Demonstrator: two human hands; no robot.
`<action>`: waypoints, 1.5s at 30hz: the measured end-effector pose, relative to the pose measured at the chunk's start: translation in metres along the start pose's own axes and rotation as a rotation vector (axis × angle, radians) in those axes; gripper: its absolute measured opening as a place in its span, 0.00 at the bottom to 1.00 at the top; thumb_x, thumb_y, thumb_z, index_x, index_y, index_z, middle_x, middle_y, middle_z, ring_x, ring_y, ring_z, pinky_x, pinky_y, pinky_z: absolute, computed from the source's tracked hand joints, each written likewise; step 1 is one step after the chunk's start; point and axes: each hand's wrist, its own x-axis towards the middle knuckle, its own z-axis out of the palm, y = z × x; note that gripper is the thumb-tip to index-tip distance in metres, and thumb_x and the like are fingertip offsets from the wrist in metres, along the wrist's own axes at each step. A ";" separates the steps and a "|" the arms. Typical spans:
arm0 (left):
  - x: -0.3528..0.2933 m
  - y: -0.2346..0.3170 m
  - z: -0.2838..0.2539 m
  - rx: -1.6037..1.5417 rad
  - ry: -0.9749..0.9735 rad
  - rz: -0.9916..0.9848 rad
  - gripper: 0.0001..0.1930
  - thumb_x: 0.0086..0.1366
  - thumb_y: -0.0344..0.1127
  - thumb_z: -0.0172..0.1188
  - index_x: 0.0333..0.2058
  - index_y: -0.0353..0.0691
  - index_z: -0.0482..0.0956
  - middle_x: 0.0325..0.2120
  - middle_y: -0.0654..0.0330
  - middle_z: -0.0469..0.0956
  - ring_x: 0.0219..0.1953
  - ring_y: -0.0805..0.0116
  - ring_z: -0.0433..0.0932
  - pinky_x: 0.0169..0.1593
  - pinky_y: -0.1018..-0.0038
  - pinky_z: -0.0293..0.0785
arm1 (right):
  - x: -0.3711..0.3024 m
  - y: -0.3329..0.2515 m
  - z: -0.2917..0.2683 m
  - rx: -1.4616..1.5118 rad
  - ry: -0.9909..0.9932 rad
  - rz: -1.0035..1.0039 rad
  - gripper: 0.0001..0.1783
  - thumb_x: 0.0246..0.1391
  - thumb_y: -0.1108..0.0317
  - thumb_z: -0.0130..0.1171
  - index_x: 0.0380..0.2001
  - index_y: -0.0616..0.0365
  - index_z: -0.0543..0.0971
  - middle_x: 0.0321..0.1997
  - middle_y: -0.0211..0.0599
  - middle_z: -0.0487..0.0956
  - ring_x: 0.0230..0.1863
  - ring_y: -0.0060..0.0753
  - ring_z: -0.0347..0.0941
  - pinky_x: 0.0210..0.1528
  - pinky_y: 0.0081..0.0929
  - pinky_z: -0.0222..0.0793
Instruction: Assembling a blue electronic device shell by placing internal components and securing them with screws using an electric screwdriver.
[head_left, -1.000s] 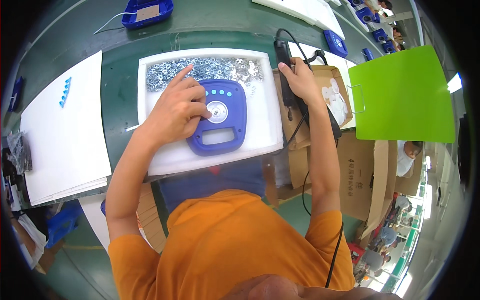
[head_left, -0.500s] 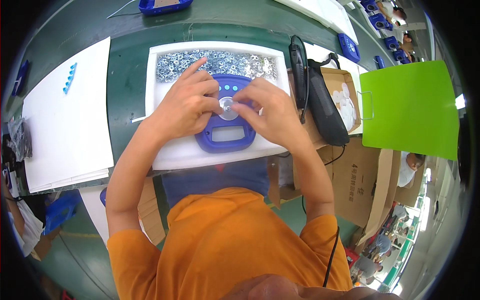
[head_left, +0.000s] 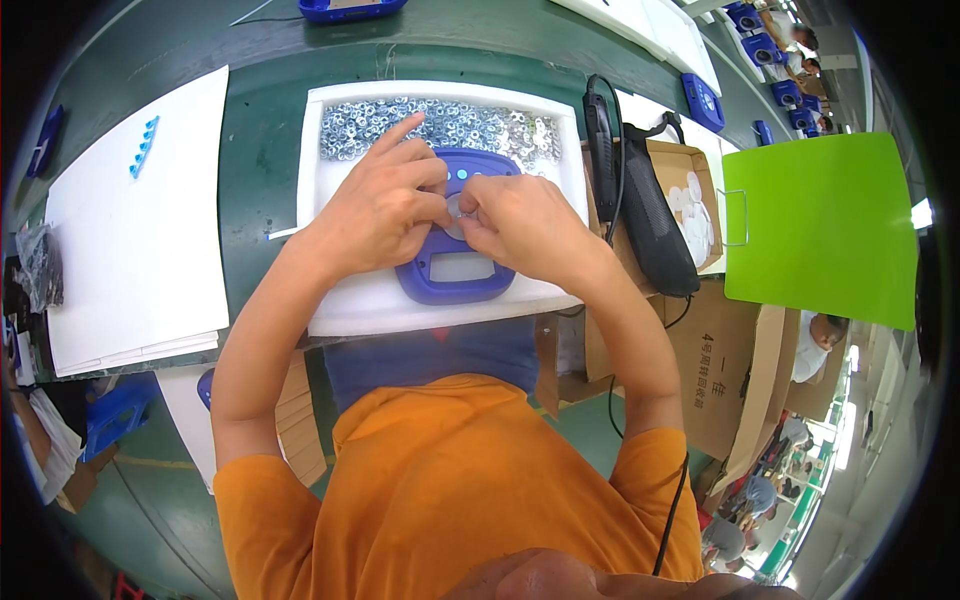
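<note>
A blue plastic housing [head_left: 457, 292] with a rectangular opening and small light-blue round spots lies flat in a white foam tray [head_left: 325, 190]. A clear round disc [head_left: 454, 228] sits in its middle, mostly covered by my fingers. My left hand [head_left: 393, 195] points its index finger outward while its thumb and other fingers pinch at the disc's left edge. Over the disc's centre, my right hand [head_left: 530, 225] has its fingertips pressed together; whatever they hold is hidden. Many small metal nuts or washers [head_left: 400, 118] fill the far part of the tray.
Right of the tray lie a black mesh-covered device [head_left: 655, 215] with a cable and a cardboard box [head_left: 665, 165] of white discs [head_left: 692, 215]. A green board [head_left: 820, 230] stands farther right. White sheets [head_left: 140, 260] with a blue toothed strip [head_left: 144, 147] cover the left side.
My right hand has moved in over the disc, its fingers now curled together and covering the centre that showed before. The left hand stays at the disc's edge. The view has shifted slightly.
</note>
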 end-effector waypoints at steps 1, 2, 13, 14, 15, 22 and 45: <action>0.000 0.000 0.000 0.000 0.002 0.002 0.13 0.49 0.19 0.68 0.29 0.45 0.94 0.32 0.62 0.76 0.47 0.58 0.81 0.86 0.38 0.59 | 0.002 0.002 -0.003 0.000 0.000 0.000 0.08 0.65 0.65 0.69 0.39 0.58 0.85 0.38 0.47 0.89 0.40 0.59 0.88 0.43 0.54 0.83; 0.000 0.000 0.000 -0.001 0.004 0.005 0.13 0.49 0.19 0.68 0.28 0.45 0.94 0.32 0.62 0.76 0.47 0.58 0.81 0.86 0.38 0.59 | 0.005 0.005 -0.006 0.032 -0.030 -0.047 0.08 0.64 0.65 0.69 0.40 0.59 0.84 0.38 0.48 0.89 0.41 0.60 0.88 0.44 0.54 0.83; -0.001 -0.001 0.000 0.003 -0.019 -0.010 0.12 0.48 0.19 0.69 0.28 0.45 0.92 0.33 0.62 0.78 0.48 0.57 0.81 0.86 0.37 0.60 | 0.009 0.019 -0.015 0.032 -0.080 -0.247 0.07 0.62 0.71 0.67 0.44 0.55 0.85 0.42 0.38 0.88 0.43 0.54 0.87 0.44 0.48 0.82; -0.001 -0.001 0.000 -0.001 -0.015 -0.016 0.12 0.48 0.19 0.69 0.28 0.45 0.92 0.33 0.62 0.78 0.48 0.57 0.81 0.86 0.38 0.60 | 0.007 0.017 -0.017 0.054 -0.065 -0.202 0.07 0.63 0.70 0.68 0.43 0.54 0.85 0.42 0.37 0.86 0.43 0.53 0.86 0.44 0.48 0.82; -0.001 -0.001 0.000 0.000 -0.013 -0.017 0.12 0.48 0.19 0.69 0.28 0.45 0.92 0.33 0.62 0.78 0.48 0.57 0.81 0.86 0.38 0.60 | 0.005 0.016 -0.018 0.076 -0.052 -0.158 0.07 0.63 0.69 0.69 0.43 0.53 0.85 0.43 0.35 0.85 0.43 0.51 0.85 0.44 0.47 0.81; 0.001 0.000 0.000 0.025 -0.022 -0.007 0.13 0.49 0.20 0.69 0.29 0.47 0.94 0.33 0.63 0.77 0.47 0.58 0.81 0.85 0.40 0.62 | 0.000 0.014 -0.006 -0.022 0.058 -0.122 0.12 0.66 0.58 0.74 0.40 0.54 0.85 0.43 0.38 0.84 0.46 0.50 0.85 0.45 0.51 0.82; 0.001 0.000 0.000 -0.009 -0.013 -0.003 0.14 0.48 0.18 0.69 0.30 0.46 0.94 0.33 0.62 0.78 0.48 0.57 0.81 0.86 0.38 0.60 | -0.002 0.006 -0.003 -0.293 0.074 -0.288 0.09 0.65 0.63 0.70 0.39 0.56 0.85 0.39 0.38 0.84 0.43 0.49 0.87 0.39 0.47 0.84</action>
